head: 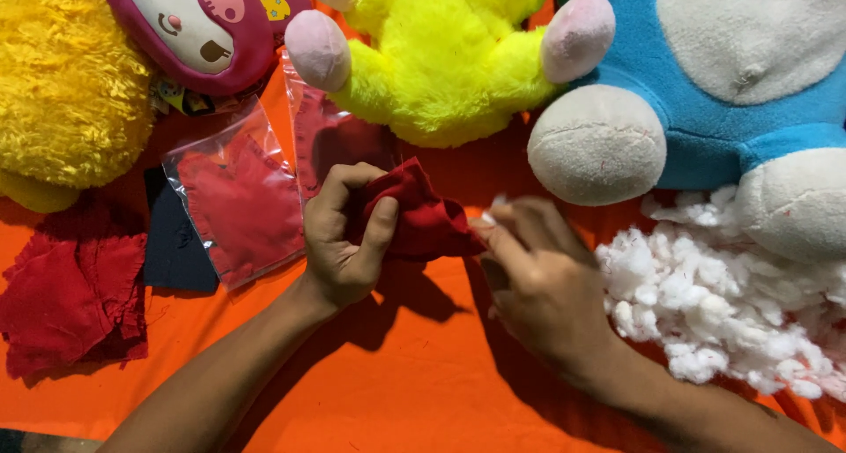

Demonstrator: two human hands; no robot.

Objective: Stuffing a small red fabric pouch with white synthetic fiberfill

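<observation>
Lying left to right above the orange cloth [397,391], the small red fabric pouch [421,217] tapers rightward. Your left hand [342,237] grips its wide end; your right hand [538,281] pinches its narrow tip, hiding the opening. White stuffing fluff [705,303] lies right, its edge cut off.

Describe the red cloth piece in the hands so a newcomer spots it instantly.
Start from the yellow plush toy at top centre and drop to the orange cloth below it. There the left hand grips a small red fabric pouch, with the right hand at its tip. Unlike the flat red pieces nearby, it is bunched and held.
</observation>
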